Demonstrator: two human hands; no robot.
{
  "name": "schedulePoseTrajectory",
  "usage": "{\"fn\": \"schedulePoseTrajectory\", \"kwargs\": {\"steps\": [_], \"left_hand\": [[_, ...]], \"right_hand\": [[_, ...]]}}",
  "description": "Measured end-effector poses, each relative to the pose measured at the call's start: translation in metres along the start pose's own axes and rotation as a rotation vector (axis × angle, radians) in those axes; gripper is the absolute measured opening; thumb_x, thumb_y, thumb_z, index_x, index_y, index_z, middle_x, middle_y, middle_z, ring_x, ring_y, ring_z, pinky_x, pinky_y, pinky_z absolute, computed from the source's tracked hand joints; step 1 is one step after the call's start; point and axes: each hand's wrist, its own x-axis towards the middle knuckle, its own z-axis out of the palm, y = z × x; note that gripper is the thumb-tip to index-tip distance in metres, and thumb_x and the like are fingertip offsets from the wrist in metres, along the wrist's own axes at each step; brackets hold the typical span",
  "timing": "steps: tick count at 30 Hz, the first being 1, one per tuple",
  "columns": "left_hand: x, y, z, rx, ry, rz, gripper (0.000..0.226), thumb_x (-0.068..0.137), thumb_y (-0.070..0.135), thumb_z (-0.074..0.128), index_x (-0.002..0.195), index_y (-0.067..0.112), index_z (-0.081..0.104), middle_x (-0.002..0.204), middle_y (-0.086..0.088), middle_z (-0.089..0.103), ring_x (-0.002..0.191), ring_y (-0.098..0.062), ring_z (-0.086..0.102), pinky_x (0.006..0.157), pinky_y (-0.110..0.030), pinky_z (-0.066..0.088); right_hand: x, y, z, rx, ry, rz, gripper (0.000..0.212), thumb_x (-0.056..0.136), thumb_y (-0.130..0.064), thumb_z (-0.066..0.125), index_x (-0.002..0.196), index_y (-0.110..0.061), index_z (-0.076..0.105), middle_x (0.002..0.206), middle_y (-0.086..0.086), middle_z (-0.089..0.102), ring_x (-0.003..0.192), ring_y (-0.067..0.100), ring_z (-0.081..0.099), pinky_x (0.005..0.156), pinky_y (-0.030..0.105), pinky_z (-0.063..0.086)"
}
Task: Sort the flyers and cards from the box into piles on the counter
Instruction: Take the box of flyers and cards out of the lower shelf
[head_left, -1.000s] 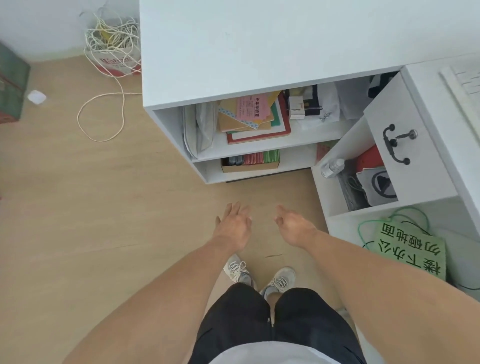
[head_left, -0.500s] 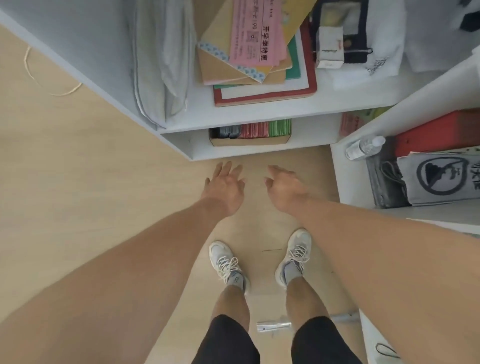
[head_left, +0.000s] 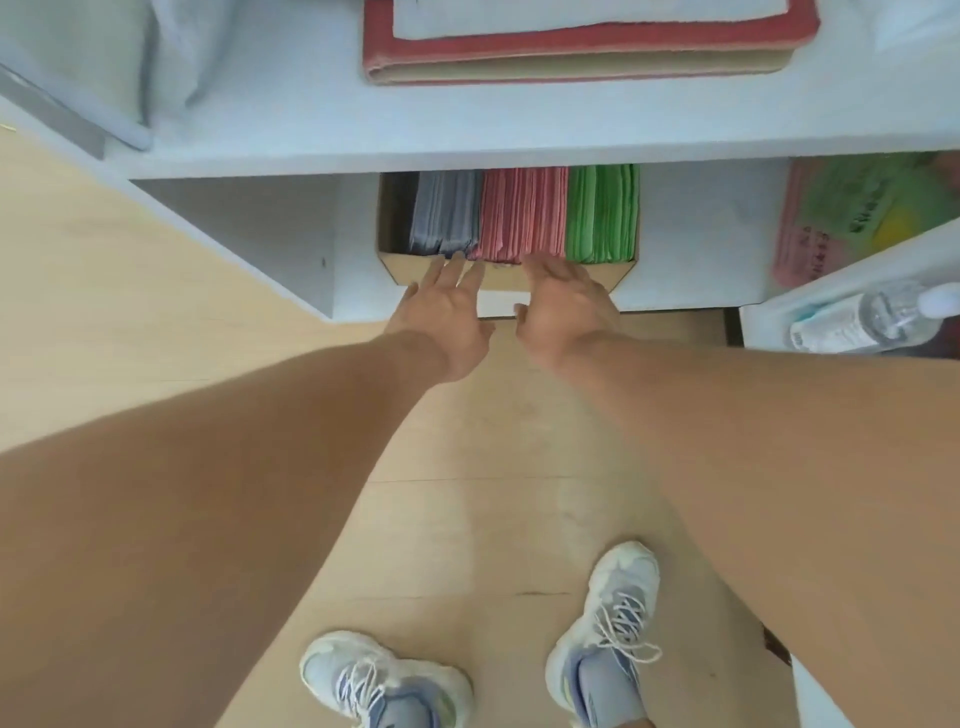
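A shallow cardboard box (head_left: 390, 267) sits on the bottom shelf of a white counter unit. It holds upright packs of flyers and cards: grey-blue (head_left: 442, 213), pink (head_left: 522, 213) and green (head_left: 601, 213), with a dark gap at its left end. My left hand (head_left: 445, 317) reaches toward the box front, fingers straight, tips at the box's front rim below the grey-blue pack. My right hand (head_left: 563, 306) is beside it, fingers extended over the front rim below the pink pack. Neither hand holds anything.
The shelf above (head_left: 467, 130) carries a red-edged folder stack (head_left: 571, 57) and folded grey fabric (head_left: 98, 67). Right of the box lie pink and green printed sheets (head_left: 852, 218). A plastic water bottle (head_left: 872, 317) lies in the right-hand unit. My shoes (head_left: 384, 680) stand on the wooden floor.
I have bent down much closer to the bottom shelf. Both hands moved forward from above the floor to the front rim of the box.
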Motion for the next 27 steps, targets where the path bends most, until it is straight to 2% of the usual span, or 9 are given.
{"fn": "schedulePoseTrajectory", "kwargs": {"steps": [4,7,10,16,22,27], "left_hand": [[0.020,-0.009,0.017,0.047,0.100,0.006,0.076,0.100,0.025,0.053,0.160,0.016,0.008,0.167,-0.005,0.011,0.154,-0.025,0.008,0.124,-0.048,0.020],[0.022,-0.012,0.023,0.170,0.178,0.023,0.077,0.093,0.024,0.059,0.158,0.016,0.017,0.157,-0.008,0.024,0.147,-0.029,0.021,0.116,-0.048,0.034],[0.021,-0.007,0.027,0.206,0.197,0.010,0.075,0.088,0.028,0.062,0.153,0.016,0.026,0.148,-0.010,0.031,0.141,-0.031,0.026,0.112,-0.047,0.038],[0.021,0.010,0.028,0.190,0.238,-0.056,0.065,0.083,0.032,0.066,0.139,0.016,0.038,0.137,-0.010,0.038,0.130,-0.030,0.034,0.105,-0.044,0.039],[0.007,0.016,0.038,0.185,0.254,-0.047,0.058,0.085,0.036,0.064,0.136,0.017,0.043,0.129,-0.008,0.044,0.122,-0.029,0.039,0.104,-0.043,0.040],[-0.010,0.021,0.050,0.248,0.267,-0.028,0.050,0.089,0.039,0.058,0.133,0.018,0.045,0.124,-0.007,0.047,0.117,-0.028,0.041,0.102,-0.041,0.038]], "right_hand": [[0.022,-0.002,0.015,-0.070,0.129,0.022,0.070,0.086,-0.016,0.063,0.150,-0.012,0.034,0.153,0.011,0.034,0.143,0.031,0.026,0.120,0.044,0.024],[0.029,0.001,0.026,-0.092,0.266,0.053,0.053,0.087,-0.005,0.052,0.139,-0.012,0.045,0.137,0.012,0.047,0.128,0.031,0.038,0.111,0.043,0.032],[0.032,0.008,0.033,-0.126,0.348,0.015,0.039,0.093,-0.001,0.048,0.129,-0.014,0.056,0.129,0.009,0.054,0.123,0.030,0.044,0.108,0.044,0.034],[0.033,0.016,0.021,-0.115,0.320,-0.052,0.029,0.093,0.002,0.051,0.112,-0.015,0.065,0.110,0.005,0.062,0.111,0.026,0.052,0.108,0.047,0.038],[0.014,0.022,0.026,-0.107,0.315,-0.076,0.024,0.089,0.004,0.057,0.102,-0.015,0.067,0.098,0.002,0.062,0.102,0.024,0.055,0.106,0.048,0.040],[-0.006,0.030,0.039,-0.139,0.313,-0.126,0.019,0.090,-0.003,0.064,0.102,-0.017,0.069,0.094,0.000,0.063,0.095,0.022,0.054,0.093,0.043,0.046]]}}
